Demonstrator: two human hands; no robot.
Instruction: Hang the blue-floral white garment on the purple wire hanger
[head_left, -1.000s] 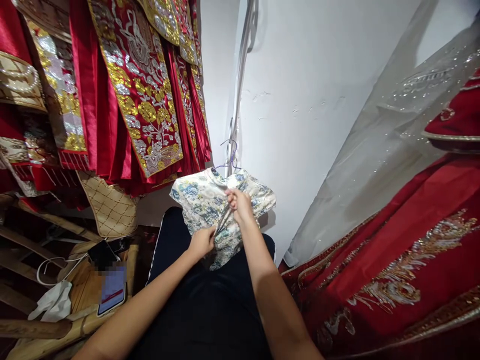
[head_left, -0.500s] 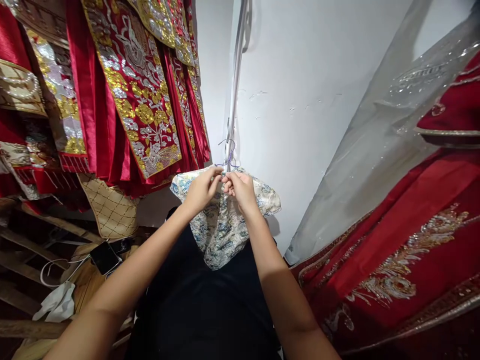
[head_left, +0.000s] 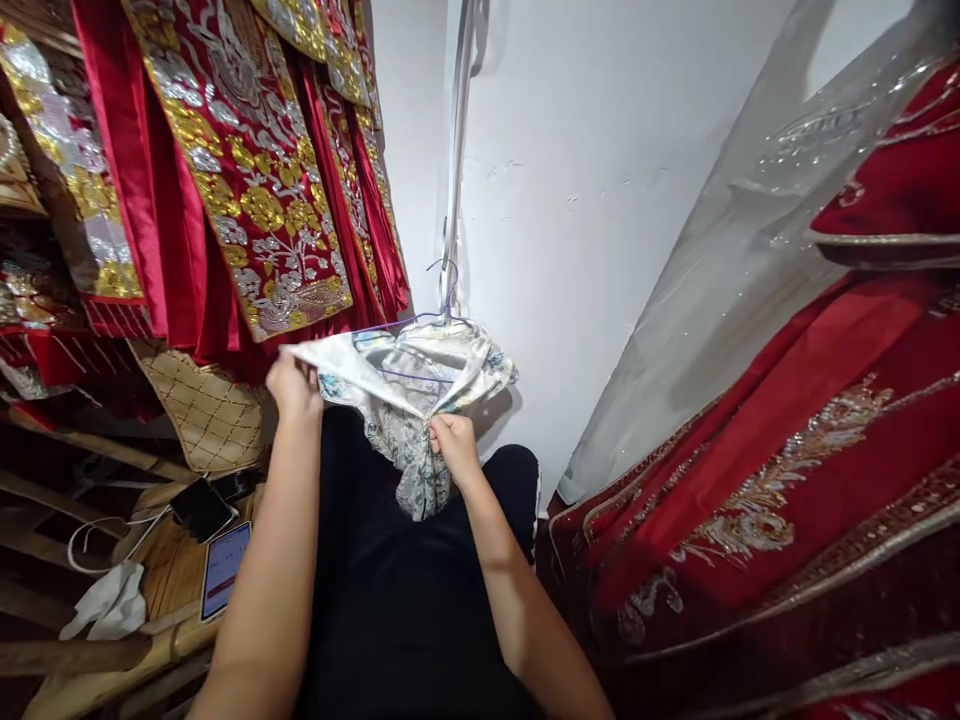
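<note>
A small cream top with a blue flower print [head_left: 411, 375] hangs on a thin purple wire hanger [head_left: 442, 300] over my lap. My left hand [head_left: 294, 385] is closed on the top's left edge and holds it out to the left, so the pale inside shows. My right hand [head_left: 452, 445] is closed on the gathered cloth lower down, at the middle. The hanger's hook sits by a metal pole [head_left: 454, 150] on the white wall.
Red robes with gold and silver embroidery [head_left: 247, 170] hang at the upper left. A big red embroidered gown [head_left: 787, 480] under clear plastic fills the right. Two phones [head_left: 214, 540], a white cable and a tissue lie on a bamboo bench [head_left: 150, 640] at the lower left.
Both hands were together at the collar by the hanger. Now my left hand has pulled the top's left side outward and my right hand has dropped to the bunched cloth.
</note>
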